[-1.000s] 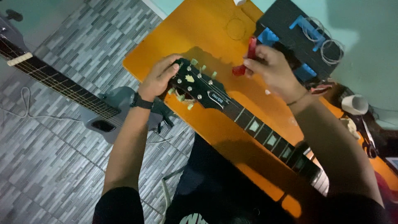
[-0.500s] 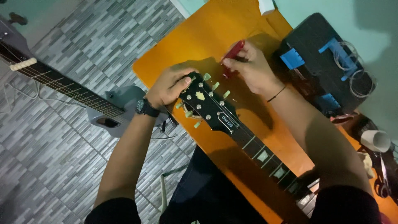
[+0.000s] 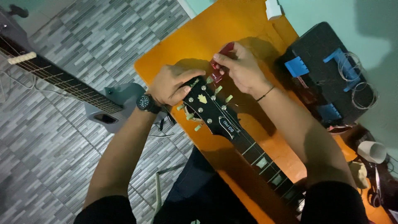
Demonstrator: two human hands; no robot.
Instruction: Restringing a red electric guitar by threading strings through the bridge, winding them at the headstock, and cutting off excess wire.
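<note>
Two hands at work: left hand [image 3: 168, 85] clasps the headstock [image 3: 205, 105], right hand [image 3: 240, 68] pinches a red winder [image 3: 219, 62] at a tuning peg [image 3: 210, 79]; winding it calls for steady cranking.

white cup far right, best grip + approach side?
Judging from one view: the cup lies tipped on its side, mouth toward the right. Take the grip across its tapered wall near the middle, coming from above; the mouth side is crowded by dark clutter.

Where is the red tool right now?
In the head view, the red tool is upper centre, held by the right hand at the black headstock top.
</note>
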